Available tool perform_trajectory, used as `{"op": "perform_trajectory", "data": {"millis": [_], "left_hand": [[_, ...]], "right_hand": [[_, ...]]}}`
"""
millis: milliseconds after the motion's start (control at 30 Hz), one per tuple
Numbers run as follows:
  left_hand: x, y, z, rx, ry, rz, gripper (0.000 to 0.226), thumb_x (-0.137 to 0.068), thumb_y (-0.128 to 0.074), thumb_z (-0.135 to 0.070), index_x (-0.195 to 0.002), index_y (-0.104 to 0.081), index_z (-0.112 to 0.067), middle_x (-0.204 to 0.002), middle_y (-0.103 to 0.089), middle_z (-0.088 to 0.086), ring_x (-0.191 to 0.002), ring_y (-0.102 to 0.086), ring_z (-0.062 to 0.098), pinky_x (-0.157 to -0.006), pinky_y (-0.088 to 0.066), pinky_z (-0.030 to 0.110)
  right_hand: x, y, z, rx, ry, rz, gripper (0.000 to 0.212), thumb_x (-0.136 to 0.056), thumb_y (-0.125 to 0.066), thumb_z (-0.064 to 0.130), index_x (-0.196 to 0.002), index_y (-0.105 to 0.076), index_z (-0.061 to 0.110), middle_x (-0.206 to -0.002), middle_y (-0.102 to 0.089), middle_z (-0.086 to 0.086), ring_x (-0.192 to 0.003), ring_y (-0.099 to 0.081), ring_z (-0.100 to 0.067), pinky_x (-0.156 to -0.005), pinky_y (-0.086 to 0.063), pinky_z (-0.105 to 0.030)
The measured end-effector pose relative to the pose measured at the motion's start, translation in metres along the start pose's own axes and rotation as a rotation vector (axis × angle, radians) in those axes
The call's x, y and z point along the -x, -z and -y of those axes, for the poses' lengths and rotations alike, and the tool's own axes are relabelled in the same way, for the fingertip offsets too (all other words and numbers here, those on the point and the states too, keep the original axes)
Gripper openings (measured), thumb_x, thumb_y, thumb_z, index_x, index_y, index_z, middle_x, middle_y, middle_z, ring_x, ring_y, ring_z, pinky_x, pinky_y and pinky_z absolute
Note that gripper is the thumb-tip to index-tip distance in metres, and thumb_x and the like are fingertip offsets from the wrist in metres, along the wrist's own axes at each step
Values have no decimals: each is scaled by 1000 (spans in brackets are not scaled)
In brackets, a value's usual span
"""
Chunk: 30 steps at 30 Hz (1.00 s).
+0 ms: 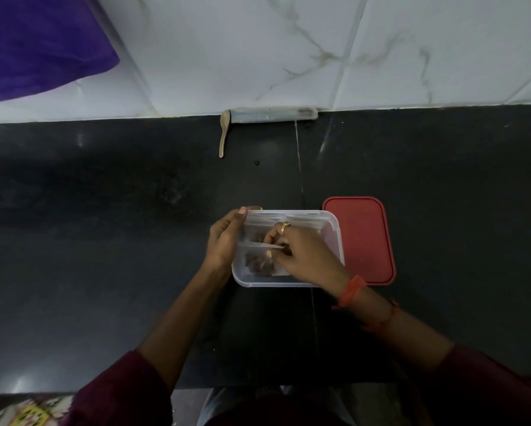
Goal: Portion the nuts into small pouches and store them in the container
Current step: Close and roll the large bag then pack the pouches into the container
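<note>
A clear plastic container (334,229) stands on the black counter, just in front of me. Inside it lie small clear pouches (259,262) with brown nuts in them; more pouches stand at its far side. My left hand (224,241) holds the container's left wall, thumb over the rim. My right hand (301,250) reaches into the container, and its fingertips pinch the top edge of a pouch. That hand covers the right half of the contents.
The container's red lid (362,241) lies flat just right of it. A small wooden spoon (224,133) lies at the back by the white tiled wall. A purple cloth (36,44) hangs at the upper left. The counter's front edge is near my body.
</note>
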<state>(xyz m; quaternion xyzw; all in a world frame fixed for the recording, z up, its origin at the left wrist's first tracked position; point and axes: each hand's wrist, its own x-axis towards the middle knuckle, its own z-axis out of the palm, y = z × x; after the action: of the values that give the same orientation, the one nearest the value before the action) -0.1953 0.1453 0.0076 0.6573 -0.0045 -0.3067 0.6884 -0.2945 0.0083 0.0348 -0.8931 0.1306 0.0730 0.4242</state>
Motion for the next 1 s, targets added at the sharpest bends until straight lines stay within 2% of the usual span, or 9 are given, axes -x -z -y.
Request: {"op": "perform_trajectory", "data": {"millis": [167, 267, 333, 400, 467, 600, 733, 867, 1000], "left_hand": [[0, 1, 0, 53, 29, -1, 33, -102, -50, -21, -115, -67, 5, -110, -71, 19, -94, -69, 22, -78, -57, 29], [1, 1, 0, 53, 27, 1, 33, -102, -50, -21, -115, -67, 5, -111, -71, 17, -92, -70, 17, -73, -57, 26], [1, 0, 1, 54, 33, 0, 34, -102, -50, -21, -116, -67, 5, -113, -70, 18, -94, -70, 19, -74, -57, 27], [0, 0, 0, 59, 41, -8, 34, -102, -50, -20, -116, -67, 5, -113, -70, 19, -96, -69, 21, -76, -58, 29], [0, 0, 0, 53, 44, -15, 33, -102, -50, -21, -115, -68, 3, -113, -70, 19, -98, -68, 23, -78, -58, 31], [3, -1, 0, 44, 33, -15, 34, -102, -49, -20, -117, -66, 6, -111, -71, 17, -97, -69, 23, -79, -60, 33], [5, 0, 1, 48, 40, -15, 34, -101, -50, -20, -118, -66, 5, -117, -69, 18, -105, -67, 30, -86, -59, 40], [7, -1, 1, 43, 43, -29, 32, -101, -50, -22, -116, -68, 0, -115, -71, 15, -108, -67, 32, -80, -60, 35], [10, -3, -1, 37, 53, -42, 35, -103, -48, -30, -111, -71, -5, -112, -71, 18, -107, -67, 35, -91, -57, 46]], "right_hand": [[5, 6, -1, 88, 10, -144, 31, -88, -72, 26, -119, -66, 26, -97, -75, 6, -89, -70, -7, -88, -56, -33], [18, 30, -5, -27, 54, -318, 24, -88, -72, 27, -111, -69, 35, -97, -74, 17, -86, -69, 2, -79, -56, -18], [29, 52, -13, -130, 59, -511, 17, -89, -72, 27, -105, -70, 33, -94, -74, 17, -82, -70, 1, -73, -54, -12], [38, 68, -34, -297, -43, -700, 13, -91, -71, 23, -102, -71, 29, -91, -75, 9, -80, -73, -7, -75, -57, -21], [42, 76, -63, -408, -233, -790, 12, -92, -69, 22, -103, -72, 27, -91, -76, 3, -82, -74, -15, -81, -60, -32], [50, 68, -116, -109, -546, -722, 23, -89, -72, 30, -109, -71, 20, -92, -70, 7, -95, -71, -18, -86, -48, -25], [61, 53, -135, 7, -672, -692, 36, -84, -74, 43, -112, -70, 20, -100, -74, 0, -99, -69, -23, -85, -52, -33], [67, 46, -136, 22, -746, -679, 41, -81, -74, 52, -112, -69, 25, -104, -73, 4, -100, -68, -20, -77, -46, -30], [65, 49, -134, -132, -768, -666, 32, -81, -77, 47, -108, -69, 30, -106, -71, 7, -102, -67, -18, -81, -50, -32]]}}
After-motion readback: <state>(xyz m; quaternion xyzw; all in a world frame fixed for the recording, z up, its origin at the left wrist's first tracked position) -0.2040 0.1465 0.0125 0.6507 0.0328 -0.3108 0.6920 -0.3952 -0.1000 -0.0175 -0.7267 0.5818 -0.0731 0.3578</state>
